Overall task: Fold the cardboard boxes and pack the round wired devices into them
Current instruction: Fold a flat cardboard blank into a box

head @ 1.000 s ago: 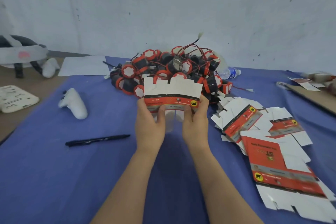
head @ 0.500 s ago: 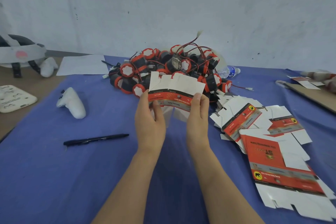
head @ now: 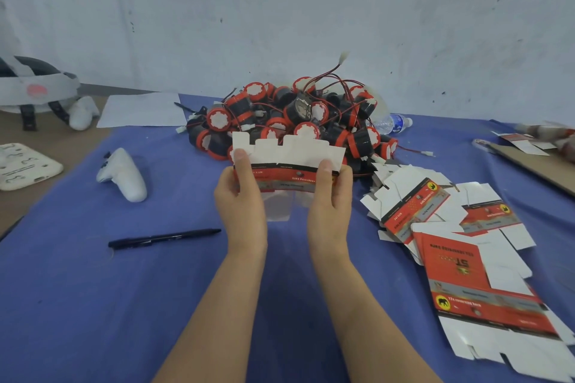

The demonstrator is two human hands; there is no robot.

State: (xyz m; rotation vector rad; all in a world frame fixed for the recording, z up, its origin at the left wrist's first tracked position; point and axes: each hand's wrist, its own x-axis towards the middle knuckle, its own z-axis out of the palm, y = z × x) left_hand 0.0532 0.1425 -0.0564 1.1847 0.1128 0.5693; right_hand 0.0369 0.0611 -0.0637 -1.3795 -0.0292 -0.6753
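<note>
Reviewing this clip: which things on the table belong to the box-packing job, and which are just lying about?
Part of the job:
- unfolded box, gripped by left hand and right hand
- pile of round wired devices
- stack of flat boxes

Lying about:
- black pen
- white controller
- water bottle
- sheet of paper
- headset

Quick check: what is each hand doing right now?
Left hand: grips the cardboard box at its left end.
Right hand: grips the same box's right end.

Two bare forearms (head: pixel 217 305), slim and smooth, bare wrists, left hand (head: pixel 241 205), right hand (head: pixel 329 202), short plain thumbnails (head: pixel 239 154), unadorned fingers
</note>
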